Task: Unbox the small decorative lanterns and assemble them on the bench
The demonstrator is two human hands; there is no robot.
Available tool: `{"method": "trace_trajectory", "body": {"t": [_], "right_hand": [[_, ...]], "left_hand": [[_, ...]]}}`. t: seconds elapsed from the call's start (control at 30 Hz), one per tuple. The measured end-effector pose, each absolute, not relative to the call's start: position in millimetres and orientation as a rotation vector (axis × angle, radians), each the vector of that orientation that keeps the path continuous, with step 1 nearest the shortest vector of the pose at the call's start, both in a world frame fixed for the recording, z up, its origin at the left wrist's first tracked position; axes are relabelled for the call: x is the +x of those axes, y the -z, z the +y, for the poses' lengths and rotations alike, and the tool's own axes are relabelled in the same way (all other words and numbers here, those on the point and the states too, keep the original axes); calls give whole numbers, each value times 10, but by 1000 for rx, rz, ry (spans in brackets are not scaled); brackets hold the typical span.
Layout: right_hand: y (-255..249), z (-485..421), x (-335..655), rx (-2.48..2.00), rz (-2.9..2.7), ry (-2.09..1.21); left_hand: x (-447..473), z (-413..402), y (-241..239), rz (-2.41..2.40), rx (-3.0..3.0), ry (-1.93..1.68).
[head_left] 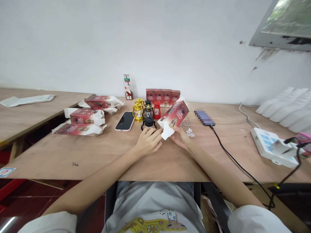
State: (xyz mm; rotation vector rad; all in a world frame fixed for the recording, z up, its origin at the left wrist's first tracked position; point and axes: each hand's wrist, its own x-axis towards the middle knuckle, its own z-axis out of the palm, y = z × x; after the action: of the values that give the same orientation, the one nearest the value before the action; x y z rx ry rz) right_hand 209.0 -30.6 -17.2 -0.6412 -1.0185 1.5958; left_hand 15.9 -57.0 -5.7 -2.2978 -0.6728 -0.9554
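Note:
My right hand (181, 137) is closed on the lower end of a red printed carton (175, 115), which is tilted with a white flap hanging toward me. Beside that flap, my left hand (149, 141) has its fingers extended, their tips close to the carton and to a small black lantern (148, 122). The fingers hide the lantern's base, and I cannot tell whether they touch it. Behind it stand another black lantern (148, 111), gold lanterns (138, 113) and a red lantern (157, 110). Metal rings (186, 123) and white tags (190, 132) lie right of the carton.
Several upright red boxes (162, 97) stand by the wall. Open cartons (85, 116) lie at the left, near a white phone (124, 121). At the right are a cabled phone (204, 117), a power strip (272, 145) and stacked white pieces (286, 108).

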Motion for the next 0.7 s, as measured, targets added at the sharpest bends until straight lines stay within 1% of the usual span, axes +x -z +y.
{"method": "trace_trajectory", "body": {"t": [0.17, 0.4, 0.53, 0.7], "right_hand": [[145, -288, 2122, -590, -962, -1581], [53, -318, 2167, -491, -934, -1598], [64, -341, 2138, -502, -1015, -1627], [55, -362, 2122, -604, -1083, -1599]], "left_hand": [[113, -556, 48, -683, -2352, 990], [79, -539, -5, -696, -2262, 962], [89, -564, 28, -655, -2262, 1079], [65, -559, 62, -632, -2101, 1259]]}}
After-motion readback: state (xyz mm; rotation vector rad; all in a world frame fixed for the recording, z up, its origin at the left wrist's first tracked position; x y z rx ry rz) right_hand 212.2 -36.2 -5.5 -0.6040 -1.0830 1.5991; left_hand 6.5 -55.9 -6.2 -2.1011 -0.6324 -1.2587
